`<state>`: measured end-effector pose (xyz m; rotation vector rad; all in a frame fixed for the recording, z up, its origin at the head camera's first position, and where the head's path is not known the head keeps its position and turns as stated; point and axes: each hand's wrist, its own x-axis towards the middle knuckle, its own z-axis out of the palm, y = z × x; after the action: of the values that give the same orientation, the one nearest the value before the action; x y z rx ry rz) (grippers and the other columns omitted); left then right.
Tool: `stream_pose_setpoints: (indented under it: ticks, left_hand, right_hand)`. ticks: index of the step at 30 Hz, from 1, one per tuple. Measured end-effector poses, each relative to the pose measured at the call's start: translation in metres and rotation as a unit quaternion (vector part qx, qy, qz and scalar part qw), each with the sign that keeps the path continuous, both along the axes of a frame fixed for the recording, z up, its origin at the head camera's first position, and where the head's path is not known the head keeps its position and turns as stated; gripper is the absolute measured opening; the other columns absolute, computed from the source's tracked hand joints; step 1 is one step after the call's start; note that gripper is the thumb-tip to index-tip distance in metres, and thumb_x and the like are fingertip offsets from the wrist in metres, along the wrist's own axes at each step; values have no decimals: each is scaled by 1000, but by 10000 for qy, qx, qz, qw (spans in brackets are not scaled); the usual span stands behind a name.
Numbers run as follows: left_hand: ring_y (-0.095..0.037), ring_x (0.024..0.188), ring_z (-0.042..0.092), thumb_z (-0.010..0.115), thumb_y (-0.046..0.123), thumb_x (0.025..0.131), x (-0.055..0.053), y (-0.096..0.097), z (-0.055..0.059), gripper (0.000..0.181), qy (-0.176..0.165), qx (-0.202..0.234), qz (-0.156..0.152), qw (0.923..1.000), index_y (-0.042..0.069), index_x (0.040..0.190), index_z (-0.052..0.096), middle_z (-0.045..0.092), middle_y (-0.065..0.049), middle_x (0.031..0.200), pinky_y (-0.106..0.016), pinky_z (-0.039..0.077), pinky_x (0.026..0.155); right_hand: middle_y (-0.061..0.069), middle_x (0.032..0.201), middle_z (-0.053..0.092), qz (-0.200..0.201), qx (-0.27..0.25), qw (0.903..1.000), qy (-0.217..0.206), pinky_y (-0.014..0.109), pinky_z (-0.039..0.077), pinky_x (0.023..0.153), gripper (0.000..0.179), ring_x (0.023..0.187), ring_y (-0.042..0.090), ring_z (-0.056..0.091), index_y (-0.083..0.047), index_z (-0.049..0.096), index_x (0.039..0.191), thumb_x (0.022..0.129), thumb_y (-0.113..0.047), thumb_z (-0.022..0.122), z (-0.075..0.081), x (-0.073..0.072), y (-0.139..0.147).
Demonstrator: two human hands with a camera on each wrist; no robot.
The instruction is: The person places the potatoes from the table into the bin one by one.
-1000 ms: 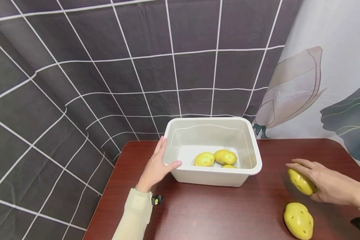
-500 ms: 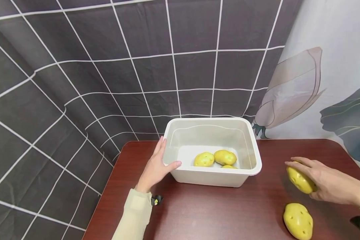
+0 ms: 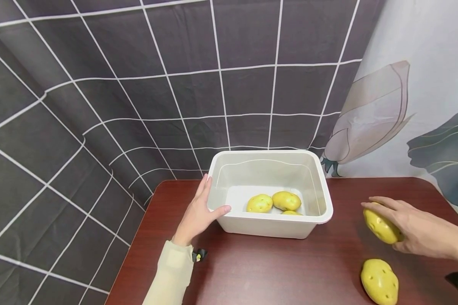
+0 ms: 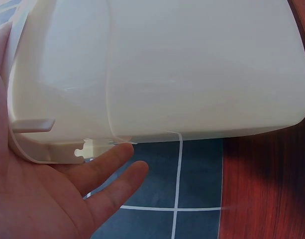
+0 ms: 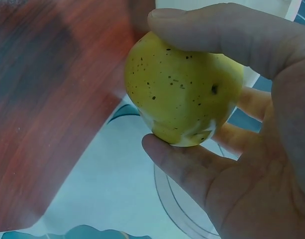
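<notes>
In the head view my left hand (image 3: 196, 212) rests against the front left corner of a white plastic bin (image 3: 269, 226). Its thumb lies at the front rim and its straight fingers run along the left side. The left wrist view shows two fingertips (image 4: 137, 172) beside the bin's outer wall. Off to the right, my right hand (image 3: 420, 231) grips a yellow potato (image 3: 379, 226) above the table. Seen from the right wrist, the thumb presses one side of this dark-speckled potato and the fingers support the other. Another potato (image 3: 379, 281) lies just in front of that hand.
Inside the bin are two whole-looking potatoes, one on the left (image 3: 259, 203) and one on the right (image 3: 286, 200); a third (image 3: 291, 213) is mostly hidden by the front rim. A dark grid-patterned curtain (image 3: 248, 93) hangs behind the reddish-brown table (image 3: 267, 271).
My right hand, with the potato in its grip, has shifted slightly up and left in the head view. The left hand and the bin stay where they were.
</notes>
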<state>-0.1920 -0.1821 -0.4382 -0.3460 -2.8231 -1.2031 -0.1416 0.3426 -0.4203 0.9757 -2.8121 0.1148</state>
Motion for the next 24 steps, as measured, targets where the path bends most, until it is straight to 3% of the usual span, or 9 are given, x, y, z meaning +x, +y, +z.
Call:
stream_pose_setpoints:
  ticks: [10,18,24]
  left_hand:
    - [-23,149,28,75,59,83,0,0,0,105,18,-14,8,10000,17,162,20,12,7,168,-53,32,114]
    - [-23,149,28,75,58,83,0,0,-1,104,26,-10,1,10000,17,162,20,12,6,168,-53,32,114]
    - [-23,149,27,75,59,83,0,0,0,104,4,-12,8,10000,17,162,20,11,9,168,-53,32,114]
  right_hand:
    - [11,133,52,5,-28,9998,179,33,51,74,101,106,28,58,-11,55,136,44,-25,96,5,1,-3]
    - [16,135,50,-274,23,9988,-401,37,53,71,99,106,30,59,-9,55,137,49,-24,96,12,0,-8]
    - [13,133,52,-112,8,9999,-66,37,53,72,100,106,27,58,-10,55,136,45,-22,95,17,-1,-9]
